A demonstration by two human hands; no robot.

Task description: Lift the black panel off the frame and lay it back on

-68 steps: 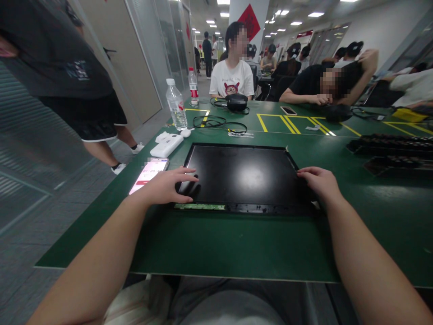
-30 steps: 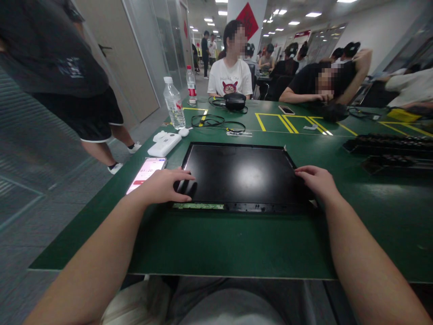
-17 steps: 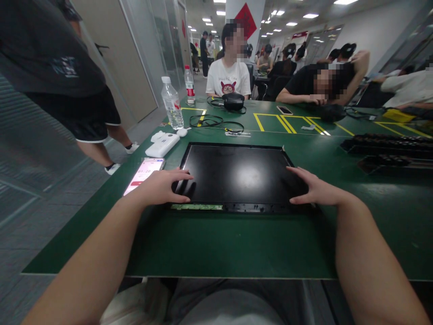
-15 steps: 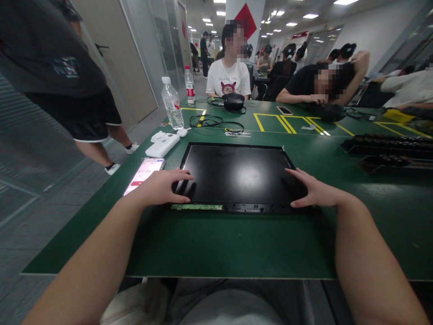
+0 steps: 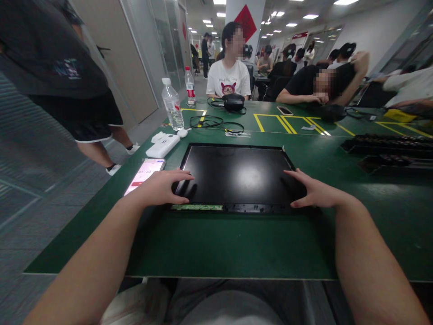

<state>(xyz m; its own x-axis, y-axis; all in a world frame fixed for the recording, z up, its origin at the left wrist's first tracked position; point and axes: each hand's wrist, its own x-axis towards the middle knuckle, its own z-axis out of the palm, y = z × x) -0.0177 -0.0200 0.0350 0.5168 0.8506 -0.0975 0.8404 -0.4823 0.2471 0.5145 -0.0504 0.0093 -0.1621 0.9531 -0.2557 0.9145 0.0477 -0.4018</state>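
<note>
A black display panel (image 5: 233, 174) lies flat on the green table in front of me, its dark screen facing up. Along its near edge runs a narrow green circuit board (image 5: 196, 207). At the panel's left side is my left hand (image 5: 167, 187), thumb and forefinger spread apart over the screen's border. My right hand (image 5: 313, 189) mirrors it on the right side, its thumb by the near corner and its forefinger over the edge. The other fingers of both hands are mostly hidden. Whether the fingertips press on the screen is unclear.
Left of the panel are a lit phone (image 5: 144, 174), a white device (image 5: 164, 145) and a water bottle (image 5: 172, 104). Cables (image 5: 216, 122) lie behind it. Black strip-like parts (image 5: 389, 153) are at the right. A person (image 5: 228, 74) sits across; another person (image 5: 67, 72) stands at the left.
Both hands and the panel have stayed practically where they were. The standing person at the left has shifted very slightly.
</note>
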